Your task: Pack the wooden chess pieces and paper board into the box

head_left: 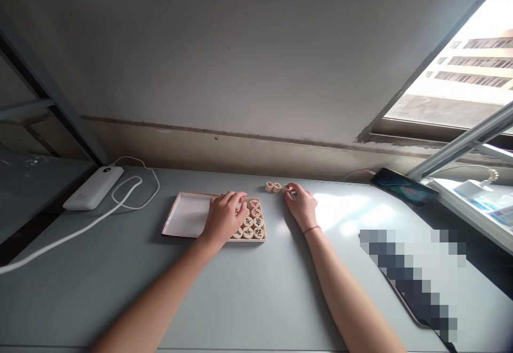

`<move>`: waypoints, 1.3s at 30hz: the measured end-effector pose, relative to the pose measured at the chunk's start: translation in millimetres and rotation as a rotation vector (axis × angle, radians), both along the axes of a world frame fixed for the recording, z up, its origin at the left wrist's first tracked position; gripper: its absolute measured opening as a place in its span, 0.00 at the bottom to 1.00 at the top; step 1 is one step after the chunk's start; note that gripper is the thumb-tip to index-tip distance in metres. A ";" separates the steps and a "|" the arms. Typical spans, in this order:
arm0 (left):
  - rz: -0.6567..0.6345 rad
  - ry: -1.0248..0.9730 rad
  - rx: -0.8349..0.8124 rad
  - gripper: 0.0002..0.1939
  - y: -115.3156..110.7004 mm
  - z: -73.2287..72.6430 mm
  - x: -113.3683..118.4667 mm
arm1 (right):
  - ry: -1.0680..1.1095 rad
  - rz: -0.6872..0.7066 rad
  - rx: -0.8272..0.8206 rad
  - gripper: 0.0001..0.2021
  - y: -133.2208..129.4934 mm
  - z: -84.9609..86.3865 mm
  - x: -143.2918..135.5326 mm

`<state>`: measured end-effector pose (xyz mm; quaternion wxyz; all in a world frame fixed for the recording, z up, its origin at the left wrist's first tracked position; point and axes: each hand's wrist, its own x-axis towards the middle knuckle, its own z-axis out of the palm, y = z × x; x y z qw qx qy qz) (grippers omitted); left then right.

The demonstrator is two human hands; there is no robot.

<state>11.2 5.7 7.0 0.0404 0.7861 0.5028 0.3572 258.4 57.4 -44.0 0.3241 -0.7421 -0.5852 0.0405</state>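
My right hand (302,206) pinches a round wooden Chinese chess piece (286,188) at the table top, at the right end of a short row. Two more pieces with red characters, one of them a Chinese chess piece (269,186), sit to its left. Over the shallow box (188,214) hovers or rests my left hand (226,214), its fingers loosely bent and apart; I see nothing held in it. Under and beside those fingers, the box's right part holds several pieces, red-marked (254,203) at the back and black-marked (248,233) in front. The hand hides some of them.
A white power bank (94,187) with a white cable (80,230) lies at the left. On the right are a phone (404,186) on a cable and a dark, pixelated flat object (409,283). The wall (224,150) closes off the table's (248,294) back edge.
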 end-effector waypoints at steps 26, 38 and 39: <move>0.057 0.382 -0.193 0.16 15.3 1.7 14.4 | 0.218 0.504 0.014 0.18 -34.9 24.6 -72.7; 0.108 0.209 -0.296 0.08 19.4 6.3 37.9 | 0.391 0.482 0.082 0.12 -32.3 25.2 -69.0; 0.116 0.165 -0.291 0.08 19.9 7.4 36.1 | 0.378 0.503 0.133 0.12 -32.7 26.0 -68.3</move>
